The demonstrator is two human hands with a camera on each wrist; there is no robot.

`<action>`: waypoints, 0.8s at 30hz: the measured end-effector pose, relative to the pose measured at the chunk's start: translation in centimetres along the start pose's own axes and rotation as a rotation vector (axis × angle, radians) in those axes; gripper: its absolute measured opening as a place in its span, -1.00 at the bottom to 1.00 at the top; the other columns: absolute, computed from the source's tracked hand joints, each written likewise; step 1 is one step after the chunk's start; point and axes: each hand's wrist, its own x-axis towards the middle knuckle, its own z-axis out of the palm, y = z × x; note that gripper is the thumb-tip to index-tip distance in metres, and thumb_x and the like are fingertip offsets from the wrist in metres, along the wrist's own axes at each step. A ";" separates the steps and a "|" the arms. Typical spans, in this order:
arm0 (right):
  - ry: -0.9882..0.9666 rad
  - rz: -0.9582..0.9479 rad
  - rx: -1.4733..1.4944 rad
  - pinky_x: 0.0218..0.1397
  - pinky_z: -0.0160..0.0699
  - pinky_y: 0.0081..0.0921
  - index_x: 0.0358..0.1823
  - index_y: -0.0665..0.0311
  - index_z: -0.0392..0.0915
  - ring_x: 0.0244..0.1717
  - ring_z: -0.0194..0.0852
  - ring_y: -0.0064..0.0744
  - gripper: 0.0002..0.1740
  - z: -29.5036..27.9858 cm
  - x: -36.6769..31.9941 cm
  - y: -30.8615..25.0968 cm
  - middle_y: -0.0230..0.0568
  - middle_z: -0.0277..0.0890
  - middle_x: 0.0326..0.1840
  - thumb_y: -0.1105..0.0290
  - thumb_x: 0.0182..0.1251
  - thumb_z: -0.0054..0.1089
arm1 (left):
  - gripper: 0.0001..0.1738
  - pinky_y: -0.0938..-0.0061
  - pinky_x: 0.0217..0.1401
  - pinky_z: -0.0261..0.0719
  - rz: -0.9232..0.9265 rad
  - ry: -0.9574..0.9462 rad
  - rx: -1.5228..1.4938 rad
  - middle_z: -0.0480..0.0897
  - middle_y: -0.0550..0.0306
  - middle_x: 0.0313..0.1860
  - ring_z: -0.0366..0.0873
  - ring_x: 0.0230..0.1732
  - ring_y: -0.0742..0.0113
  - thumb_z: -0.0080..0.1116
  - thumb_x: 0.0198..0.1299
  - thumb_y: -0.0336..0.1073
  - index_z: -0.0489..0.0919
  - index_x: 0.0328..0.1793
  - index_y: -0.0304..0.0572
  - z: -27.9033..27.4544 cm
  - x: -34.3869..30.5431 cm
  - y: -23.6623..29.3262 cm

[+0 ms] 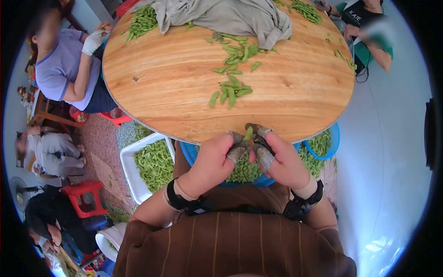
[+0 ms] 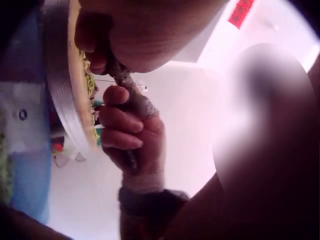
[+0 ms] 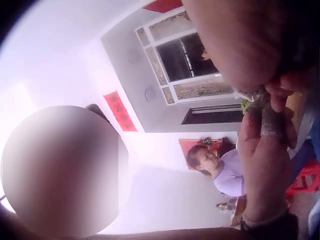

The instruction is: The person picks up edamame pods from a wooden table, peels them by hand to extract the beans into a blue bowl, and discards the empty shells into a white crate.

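A green soybean pod (image 1: 248, 133) is pinched between the fingertips of my left hand (image 1: 208, 156) and my right hand (image 1: 287, 162), just off the table's near edge. Grey, worn coverings wrap the thumbs and some fingers of both hands. In the left wrist view the right hand (image 2: 132, 132) has its fingers curled in, meeting the left hand (image 2: 145, 37) at the tips. A bit of green (image 3: 245, 105) shows at the fingertips in the right wrist view. Below the hands, a blue basin (image 1: 188, 151) holds a heap of green beans or pods (image 1: 243, 171).
Loose pods (image 1: 232, 90) lie on the round wooden table (image 1: 166, 92), with a grey cloth (image 1: 221, 18) at its far side. A white tray (image 1: 130, 171) of pods stands lower left, a blue basket (image 1: 335, 141) lower right. People (image 1: 69, 64) sit around.
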 end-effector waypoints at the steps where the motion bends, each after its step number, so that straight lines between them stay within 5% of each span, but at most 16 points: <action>1: -0.011 0.051 0.045 -0.55 0.35 -0.60 0.12 0.26 0.37 -0.59 0.35 -0.63 -0.64 -0.1 0.0 0.0 -0.35 0.49 -0.41 0.52 0.27 -0.07 | -0.88 0.46 -0.38 0.46 0.177 0.050 0.327 0.57 0.12 -0.37 0.49 -0.44 0.34 0.02 0.16 -0.50 0.50 -0.17 -0.30 -0.1 0.0 -0.4; 2: -0.006 0.053 0.048 -0.55 0.35 -0.60 0.12 0.26 0.37 -0.59 0.35 -0.63 -0.64 -0.2 0.1 0.1 -0.35 0.49 -0.41 0.52 0.27 -0.07 | -0.89 0.52 -0.41 0.45 0.355 0.100 0.652 0.58 0.23 -0.38 0.48 -0.45 0.43 0.03 0.17 -0.48 0.51 -0.18 -0.27 -0.2 -0.1 -0.6; 6: -0.192 0.159 0.558 -0.63 0.19 -0.73 0.15 0.22 0.35 -0.62 0.20 -0.72 -0.66 -0.8 0.1 0.6 -0.46 0.41 -0.44 0.47 0.35 -0.09 | -0.90 0.51 -0.42 0.46 0.424 0.086 0.481 0.55 0.23 -0.43 0.48 -0.48 0.41 0.07 0.19 -0.43 0.51 -0.19 -0.28 -1.0 0.3 -0.9; 8: -0.276 0.166 0.736 -0.64 0.14 -0.76 0.16 0.20 0.35 -0.63 0.16 -0.75 -0.67 -0.9 -0.1 0.3 -0.49 0.39 -0.44 0.46 0.37 -0.09 | -0.87 0.38 -0.46 0.46 -0.370 -0.316 -0.840 0.55 0.04 -0.49 0.46 -0.55 0.30 0.14 0.17 -0.41 0.47 -0.27 -0.35 -2.0 -0.2 -0.5; 12: -0.217 0.251 0.612 -0.64 0.20 -0.75 0.12 0.22 0.37 -0.63 0.21 -0.74 -0.69 -0.6 0.2 -0.1 -0.44 0.39 -0.45 0.45 0.37 -0.06 | -0.88 0.42 -0.51 0.44 -0.382 -0.296 -0.701 0.55 0.11 -0.50 0.42 -0.58 0.42 0.12 0.19 -0.40 0.47 -0.27 -0.32 -1.7 -0.1 -0.6; 14: -0.161 0.252 0.494 -0.65 0.22 -0.75 0.09 0.22 0.38 -0.62 0.23 -0.73 -0.71 -0.2 0.3 0.1 -0.43 0.40 -0.45 0.46 0.36 -0.07 | -0.89 0.41 -0.50 0.45 0.037 -0.027 0.076 0.54 0.07 -0.50 0.43 -0.58 0.37 0.11 0.19 -0.40 0.47 -0.26 -0.31 -0.6 -0.5 -0.8; 15: -0.148 0.247 0.416 -0.65 0.25 -0.73 0.04 0.23 0.39 -0.62 0.25 -0.73 -0.74 0.2 0.3 0.3 -0.43 0.40 -0.46 0.47 0.35 -0.08 | -0.89 0.41 -0.50 0.45 0.033 -0.025 0.075 0.54 0.07 -0.50 0.43 -0.58 0.37 0.11 0.19 -0.40 0.47 -0.26 -0.31 -0.5 -0.6 -0.8; 17: -0.137 0.240 0.339 -0.66 0.28 -0.72 0.00 0.25 0.40 -0.61 0.27 -0.72 -0.77 0.7 0.4 0.3 -0.42 0.40 -0.46 0.49 0.34 -0.10 | -0.88 0.41 -0.48 0.45 0.398 0.128 0.720 0.52 0.05 -0.54 0.44 -0.58 0.29 0.10 0.20 -0.39 0.48 -0.26 -0.32 -0.4 -0.6 -0.8; 21: -0.103 0.239 0.360 -0.66 0.28 -0.74 -0.02 0.26 0.39 -0.63 0.25 -0.72 -0.79 1.0 0.2 0.5 -0.43 0.40 -0.47 0.45 0.36 -0.09 | -0.89 0.42 -0.46 0.45 0.439 0.163 0.866 0.49 0.03 -0.55 0.45 -0.57 0.23 0.09 0.18 -0.41 0.49 -0.26 -0.34 -0.3 -1.0 -0.6; 23: -0.109 0.234 0.395 -0.65 0.32 -0.73 -0.04 0.26 0.40 -0.64 0.28 -0.71 -0.78 0.6 -0.1 0.8 -0.43 0.41 -0.47 0.52 0.30 -0.11 | -0.92 0.44 -0.46 0.45 -0.114 -0.101 0.064 0.50 0.04 -0.54 0.46 -0.55 0.27 0.05 0.17 -0.45 0.50 -0.26 -0.32 -0.6 -1.3 0.0; 24: -0.159 0.241 0.439 -0.65 0.31 -0.75 -0.03 0.24 0.40 -0.63 0.28 -0.74 -0.77 0.4 -0.6 0.9 -0.44 0.42 -0.46 0.50 0.30 -0.09 | -0.92 0.44 -0.46 0.45 -0.116 -0.100 0.062 0.50 0.04 -0.54 0.46 -0.55 0.27 0.05 0.17 -0.45 0.50 -0.26 -0.32 -1.0 -1.4 -0.1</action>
